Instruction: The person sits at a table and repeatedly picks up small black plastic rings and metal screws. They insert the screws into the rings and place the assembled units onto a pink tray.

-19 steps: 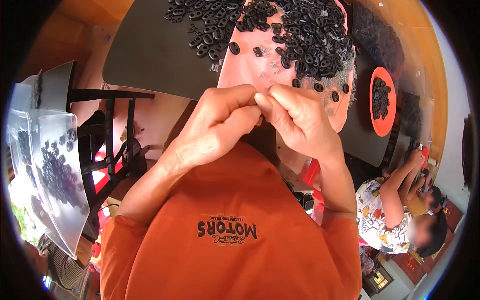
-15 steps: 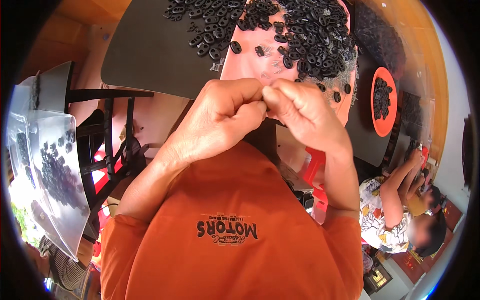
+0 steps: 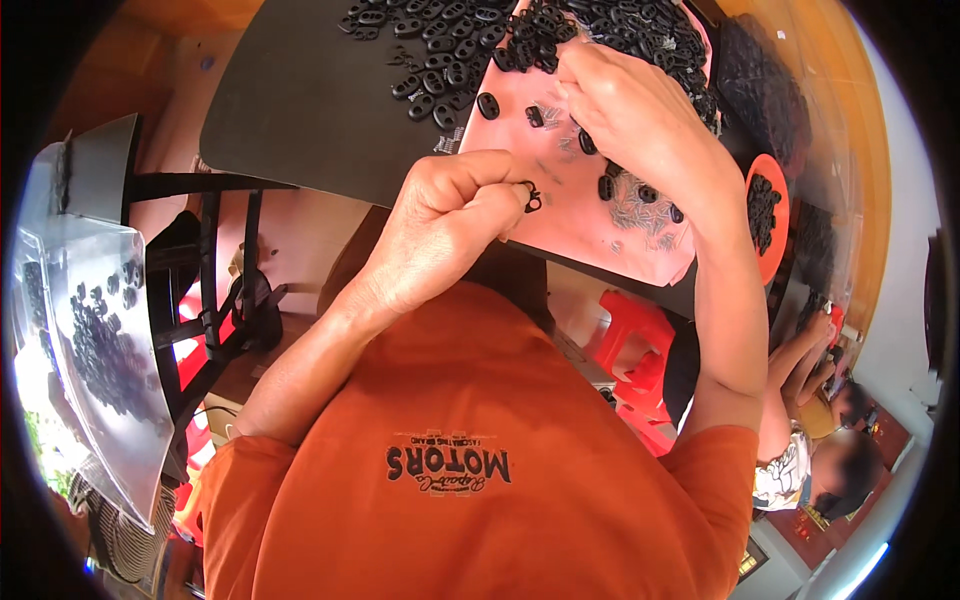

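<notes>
My left hand is closed in a pinch on a small black plastic cord-lock piece, whose ring-shaped end sticks out past the fingertips. It is held above the near edge of a pink sheet. My right hand reaches over the sheet to a heap of black two-hole cord locks. Its fingers are curled together at the heap's left side; what they hold, if anything, is hidden. Small metal springs are scattered below the right hand, with a few loose cord locks lying around.
More black cord locks are spread on the dark table to the left. An orange plate of black pieces stands at the right. A red stool is under the table edge. Another person sits at the far right.
My hands were together in front of my chest. The right has moved away, up and to the right, to the heap; the left stays put, and the black piece in it now shows.
</notes>
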`<state>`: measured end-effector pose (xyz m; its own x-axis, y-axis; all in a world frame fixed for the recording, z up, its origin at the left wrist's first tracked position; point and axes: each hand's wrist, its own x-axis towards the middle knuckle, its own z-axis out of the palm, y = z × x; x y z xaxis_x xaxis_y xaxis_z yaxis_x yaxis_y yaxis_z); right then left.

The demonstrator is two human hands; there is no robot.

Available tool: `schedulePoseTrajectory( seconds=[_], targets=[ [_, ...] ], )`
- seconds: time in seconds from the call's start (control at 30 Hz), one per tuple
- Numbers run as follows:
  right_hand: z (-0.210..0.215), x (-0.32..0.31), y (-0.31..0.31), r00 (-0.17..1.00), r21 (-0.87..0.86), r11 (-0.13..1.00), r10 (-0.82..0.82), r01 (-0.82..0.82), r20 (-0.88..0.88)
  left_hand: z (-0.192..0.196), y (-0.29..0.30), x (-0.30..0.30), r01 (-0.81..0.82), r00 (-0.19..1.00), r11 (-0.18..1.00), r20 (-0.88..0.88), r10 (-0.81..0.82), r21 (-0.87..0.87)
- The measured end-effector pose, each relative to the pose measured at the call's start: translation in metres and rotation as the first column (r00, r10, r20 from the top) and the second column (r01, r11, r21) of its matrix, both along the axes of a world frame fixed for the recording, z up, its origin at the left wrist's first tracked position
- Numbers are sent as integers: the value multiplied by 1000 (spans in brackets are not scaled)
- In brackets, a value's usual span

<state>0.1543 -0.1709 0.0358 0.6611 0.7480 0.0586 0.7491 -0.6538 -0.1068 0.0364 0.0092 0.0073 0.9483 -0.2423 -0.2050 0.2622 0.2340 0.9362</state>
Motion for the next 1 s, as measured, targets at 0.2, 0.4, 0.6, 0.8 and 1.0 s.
schedulePoseTrajectory(
  seconds=[0.2, 0.4, 0.6, 0.8, 1.0],
  targets=[
    [-2, 5, 12, 997, -203, 979, 12, -26, -70, -8, -1, 1, 14, 1000, 999, 9, -14, 32],
    [-3, 8, 3, 995, 34, 999, 7, -3, -98, -6, -5, -1, -49, 998, 998, 42, 47, 28],
    [3, -26, -1, 839, 473, 814, -32, 337, -543, -3, -5, 0, -59, 998, 998, 34, 58, 22],
    [18, -66, -4, 676, 474, 719, 7, 509, -737, -7, -7, -4, -82, 992, 997, 99, 82, -2],
    [10, -87, 2, 713, 593, 600, 54, 536, -699, -14, -6, -7, -72, 979, 997, 193, 70, 4]
  ],
)
